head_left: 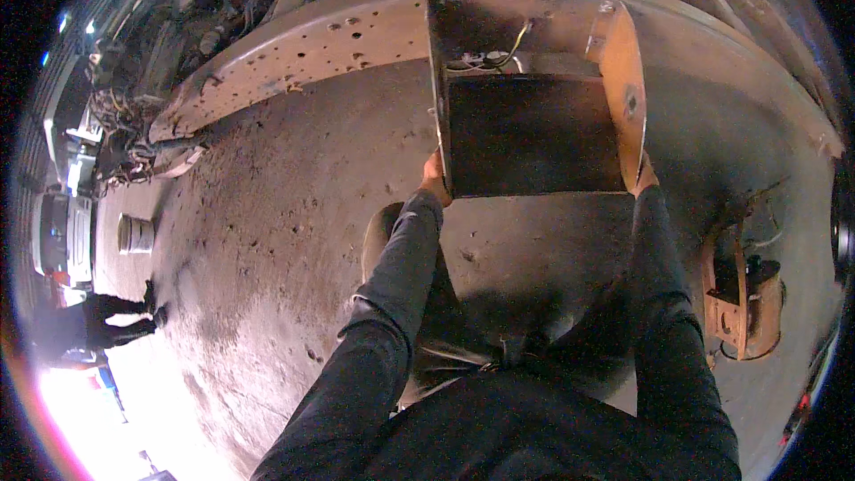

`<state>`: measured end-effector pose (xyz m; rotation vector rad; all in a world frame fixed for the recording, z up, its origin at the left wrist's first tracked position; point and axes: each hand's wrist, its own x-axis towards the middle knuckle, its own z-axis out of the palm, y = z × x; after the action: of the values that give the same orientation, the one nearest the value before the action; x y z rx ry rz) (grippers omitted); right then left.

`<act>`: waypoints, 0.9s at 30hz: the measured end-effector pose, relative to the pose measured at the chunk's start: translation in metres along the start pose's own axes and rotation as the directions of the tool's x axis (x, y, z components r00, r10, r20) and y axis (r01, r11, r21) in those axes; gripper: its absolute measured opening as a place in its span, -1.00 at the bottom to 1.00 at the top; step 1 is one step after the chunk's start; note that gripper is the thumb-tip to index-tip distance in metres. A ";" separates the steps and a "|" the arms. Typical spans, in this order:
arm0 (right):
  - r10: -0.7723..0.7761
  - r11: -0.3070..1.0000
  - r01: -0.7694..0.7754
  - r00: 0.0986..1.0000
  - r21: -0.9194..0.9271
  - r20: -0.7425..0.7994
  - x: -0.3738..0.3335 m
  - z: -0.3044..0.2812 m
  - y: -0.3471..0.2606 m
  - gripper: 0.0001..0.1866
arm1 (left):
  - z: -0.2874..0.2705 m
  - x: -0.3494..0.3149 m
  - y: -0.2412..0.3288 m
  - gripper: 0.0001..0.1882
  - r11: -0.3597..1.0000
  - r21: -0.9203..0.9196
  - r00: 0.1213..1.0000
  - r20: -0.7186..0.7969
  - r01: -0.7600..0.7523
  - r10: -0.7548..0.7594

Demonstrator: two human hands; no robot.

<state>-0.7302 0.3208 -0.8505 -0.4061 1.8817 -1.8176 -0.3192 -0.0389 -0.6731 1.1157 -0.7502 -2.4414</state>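
A U-shaped metal bracket is in front of me, with a dark flat base between two upright side plates. Its right side plate is rust-brown and rounded at the near edge; the left side plate shows nearly edge-on. My left hand is closed on the near end of the left plate. On the other side, my right hand grips the right plate, its fingers partly hidden behind it. The bracket's far end is up against a long brown frame rail; whether it is fastened there I cannot tell.
A yellow-green wire hangs by the rail inside the bracket. To the right, a rusty bracket with a cylinder sits on the stained floor. A bucket and a person's legs are at the left. Greasy vehicle parts fill the far left.
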 end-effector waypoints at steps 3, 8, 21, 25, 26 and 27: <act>-0.152 0.902 0.218 0.968 -0.372 0.199 0.005 -0.003 0.003 -0.51 | 0.009 -0.007 0.003 -0.51 1.000 -0.028 1.000 -0.022 -0.001 0.000; -0.203 0.854 0.272 0.959 -0.444 0.196 -0.002 0.000 -0.018 -0.51 | 0.013 -0.013 0.003 -0.48 0.998 0.014 0.998 -0.015 -0.068 0.068; -0.251 0.641 0.335 0.942 -0.690 0.224 -0.025 0.008 -0.071 -0.52 | 0.001 0.006 -0.004 -0.44 0.996 0.052 0.997 -0.017 -0.069 0.070; -0.257 0.631 0.328 0.943 -0.703 0.209 -0.025 0.007 -0.082 -0.52 | 0.000 0.008 -0.003 -0.45 0.993 0.077 0.996 -0.028 -0.085 0.087; -0.257 0.627 0.324 0.945 -0.708 0.205 -0.025 0.007 -0.084 -0.52 | 0.002 0.007 -0.003 -0.45 0.996 0.054 0.997 -0.006 -0.074 0.075; -0.260 0.624 0.323 0.945 -0.711 0.201 -0.025 0.007 -0.086 -0.52 | 0.003 0.005 -0.003 -0.44 0.997 0.054 0.998 0.004 -0.059 0.059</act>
<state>-0.7158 0.3227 -0.7621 -1.1068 2.5562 -1.0647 -0.3247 -0.0386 -0.6762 1.0951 -0.8431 -2.3864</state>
